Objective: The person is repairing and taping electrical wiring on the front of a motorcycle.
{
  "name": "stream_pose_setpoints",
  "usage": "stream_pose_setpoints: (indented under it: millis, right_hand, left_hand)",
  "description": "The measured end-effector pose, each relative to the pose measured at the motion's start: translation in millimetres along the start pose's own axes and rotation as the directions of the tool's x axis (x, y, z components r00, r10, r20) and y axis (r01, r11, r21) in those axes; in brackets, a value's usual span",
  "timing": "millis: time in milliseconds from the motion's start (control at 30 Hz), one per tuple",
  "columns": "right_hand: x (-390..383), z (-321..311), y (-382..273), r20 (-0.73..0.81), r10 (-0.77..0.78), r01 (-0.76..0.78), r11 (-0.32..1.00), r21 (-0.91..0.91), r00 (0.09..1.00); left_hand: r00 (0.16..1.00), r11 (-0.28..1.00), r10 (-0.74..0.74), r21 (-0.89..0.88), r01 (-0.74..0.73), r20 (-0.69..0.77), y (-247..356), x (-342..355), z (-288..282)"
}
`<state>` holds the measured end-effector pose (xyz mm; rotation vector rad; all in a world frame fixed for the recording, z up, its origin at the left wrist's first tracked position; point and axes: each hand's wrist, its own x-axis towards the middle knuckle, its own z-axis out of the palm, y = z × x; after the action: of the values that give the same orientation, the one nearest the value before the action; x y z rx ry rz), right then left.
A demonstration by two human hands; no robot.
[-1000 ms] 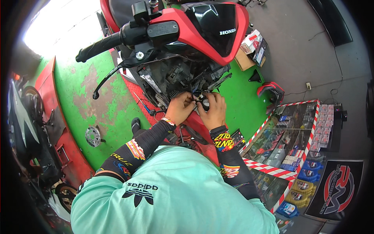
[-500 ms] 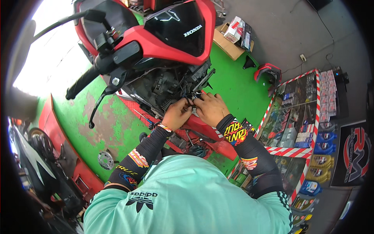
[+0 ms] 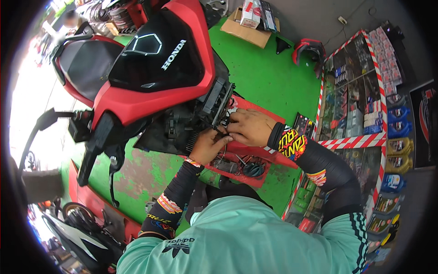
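A red and black motorcycle point(image 3: 207, 50) stands before me with its lower front opened up, baring dark parts and cables. My left hand point(image 3: 207, 146) is closed at the edge of this opening, thumb and fingers pinched together. Right beside it, my right hand point(image 3: 251, 129) bends its fingers inward, and the fingertips of both hands meet. Thin dark cables point(image 3: 222, 122) run down to the fingertips. What exactly the fingers grip is too small and too covered to make out.
Under the motorcycle lies a red platform point(image 3: 278, 157), with tools in a tray point(image 3: 248, 168) near me. The handlebar grip point(image 3: 89, 164) and lever point(image 3: 114, 182) jut out at left. A glass cabinet point(image 3: 351, 98) edged in striped tape stands right. A cardboard box point(image 3: 244, 29) sits at the back.
My view has shifted, and the motorcycle's front and handlebar now appear lower and farther left, turned at an angle. My hands stay together at the same opening, with the right fingers nearer the left thumb.
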<state>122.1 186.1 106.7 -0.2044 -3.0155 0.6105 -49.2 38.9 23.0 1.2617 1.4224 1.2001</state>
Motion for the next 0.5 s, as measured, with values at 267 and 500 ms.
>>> stream_pose_setpoints:
  millis: [267, 500]
  right_hand:
    - [0.3, -0.7, 11.6, 0.082, -0.13, 0.14, 0.98, -0.14, 0.988]
    - [-13.9, 7.5, 19.2, 0.026, -0.035, 0.037, 0.996, -0.079, 0.999]
  left_hand:
    - [0.994, 0.969, 0.096, 0.233, -0.083, -0.045, -2.1, 1.4, 1.2]
    - [0.977, 0.946, 0.207, 0.266, -0.185, -0.056, -1.8, 2.4, 2.7]
